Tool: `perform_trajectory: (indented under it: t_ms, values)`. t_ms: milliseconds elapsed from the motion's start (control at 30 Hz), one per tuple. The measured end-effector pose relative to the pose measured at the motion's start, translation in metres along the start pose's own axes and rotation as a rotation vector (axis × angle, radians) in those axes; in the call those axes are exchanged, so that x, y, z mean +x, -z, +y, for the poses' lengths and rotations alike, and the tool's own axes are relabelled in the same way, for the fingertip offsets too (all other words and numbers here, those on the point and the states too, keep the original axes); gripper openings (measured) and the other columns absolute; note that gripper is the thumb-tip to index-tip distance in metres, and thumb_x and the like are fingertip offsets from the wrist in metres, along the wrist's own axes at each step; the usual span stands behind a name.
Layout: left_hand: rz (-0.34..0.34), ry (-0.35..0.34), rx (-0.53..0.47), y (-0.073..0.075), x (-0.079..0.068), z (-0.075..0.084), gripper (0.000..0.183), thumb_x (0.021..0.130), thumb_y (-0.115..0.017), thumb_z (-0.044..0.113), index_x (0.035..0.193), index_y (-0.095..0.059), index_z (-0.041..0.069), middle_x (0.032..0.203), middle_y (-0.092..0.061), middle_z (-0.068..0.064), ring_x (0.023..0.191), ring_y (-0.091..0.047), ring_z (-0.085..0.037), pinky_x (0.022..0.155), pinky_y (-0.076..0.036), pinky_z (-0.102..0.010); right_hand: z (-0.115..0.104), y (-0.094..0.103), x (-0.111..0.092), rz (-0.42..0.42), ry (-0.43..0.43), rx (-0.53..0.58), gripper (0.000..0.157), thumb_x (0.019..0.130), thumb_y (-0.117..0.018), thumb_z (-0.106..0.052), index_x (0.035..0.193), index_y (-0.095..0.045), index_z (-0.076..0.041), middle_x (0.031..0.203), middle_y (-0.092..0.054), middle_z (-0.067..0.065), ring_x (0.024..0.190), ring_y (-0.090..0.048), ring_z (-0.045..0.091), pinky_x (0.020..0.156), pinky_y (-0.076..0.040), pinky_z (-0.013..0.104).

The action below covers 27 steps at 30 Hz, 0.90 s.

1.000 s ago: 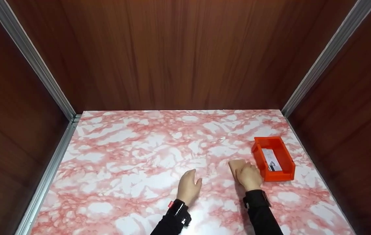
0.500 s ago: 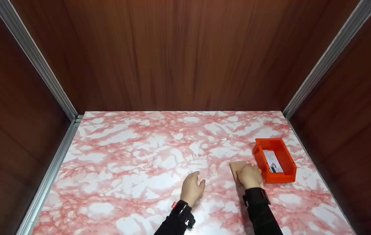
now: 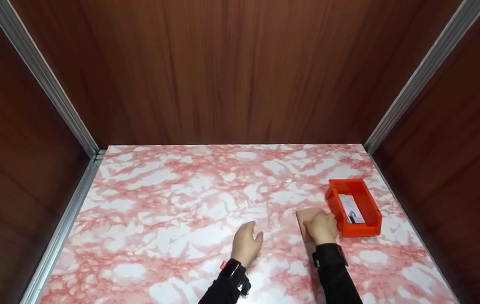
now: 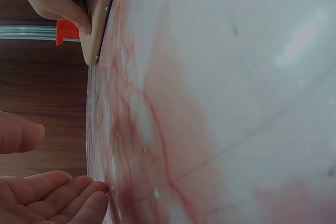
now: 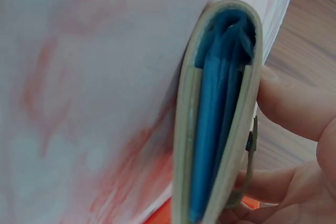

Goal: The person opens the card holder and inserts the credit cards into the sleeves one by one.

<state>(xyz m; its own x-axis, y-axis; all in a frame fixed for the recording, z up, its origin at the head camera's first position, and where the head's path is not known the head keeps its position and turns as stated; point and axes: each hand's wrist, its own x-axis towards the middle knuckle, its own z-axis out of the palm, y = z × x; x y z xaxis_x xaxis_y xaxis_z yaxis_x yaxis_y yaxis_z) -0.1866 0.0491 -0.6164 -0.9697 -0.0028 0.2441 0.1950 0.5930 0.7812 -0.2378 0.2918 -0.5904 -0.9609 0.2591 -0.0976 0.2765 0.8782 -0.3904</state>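
1. The beige folding wallet (image 3: 304,218) lies on the counter (image 3: 197,190), left of the orange bin (image 3: 360,230); the flat surface probably gives it support from below
2. The grip of the right hand (image 3: 323,228) is closed upon this wallet: the thumb presses the upper cover, and other fingers are near the small strap (image 5: 251,145), perhaps in order to control both together
3. The covers are folded around blue inner sleeves (image 5: 210,124), which probably stay protected in this manner
4. The left hand (image 3: 246,245) has its fingers relaxed and holds nothing, maybe because one hand suffices for so small a thing
5. A printed paper (image 3: 352,209) is inside the bin, whose walls presumably keep it from sliding away
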Motion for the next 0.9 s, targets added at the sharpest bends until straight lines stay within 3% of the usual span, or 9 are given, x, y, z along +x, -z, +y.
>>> perform_trajectory:
  t_ms: [500, 700, 900]
  values:
    - [0.009, -0.014, 0.004, -0.001, 0.001, 0.0, 0.036, 0.086, -0.07, 0.011, 0.115, -0.064, -0.009, 0.101, -0.067, -0.018, 0.097, -0.064, -0.034, 0.09, -0.049, -0.045, 0.002, 0.002, -0.003, 0.052, 0.107, 0.119, 0.036, 0.084, -0.064, -0.011, 0.099, -0.055, 0.02, 0.093, -0.059, 0.035, 0.093, -0.057, 0.053, 0.084, -0.047, 0.06]
    - [0.018, -0.01, -0.012, -0.003, 0.002, -0.003, 0.035, 0.085, -0.07, 0.01, 0.114, -0.064, -0.01, 0.106, -0.067, -0.021, 0.104, -0.063, -0.037, 0.093, -0.048, -0.046, -0.007, 0.004, -0.006, 0.033, 0.081, 0.244, 0.042, 0.083, -0.061, -0.011, 0.108, -0.051, 0.023, 0.099, -0.059, 0.039, 0.094, -0.058, 0.052, 0.084, -0.047, 0.058]
    - [0.009, -0.001, -0.025, 0.0, 0.005, -0.004, 0.035, 0.086, -0.07, 0.011, 0.114, -0.065, -0.01, 0.104, -0.068, -0.02, 0.103, -0.063, -0.037, 0.093, -0.048, -0.046, -0.025, 0.003, -0.014, 0.012, 0.116, 0.396, 0.047, 0.086, -0.062, -0.01, 0.115, -0.047, 0.024, 0.108, -0.057, 0.04, 0.1, -0.058, 0.05, 0.088, -0.047, 0.056]
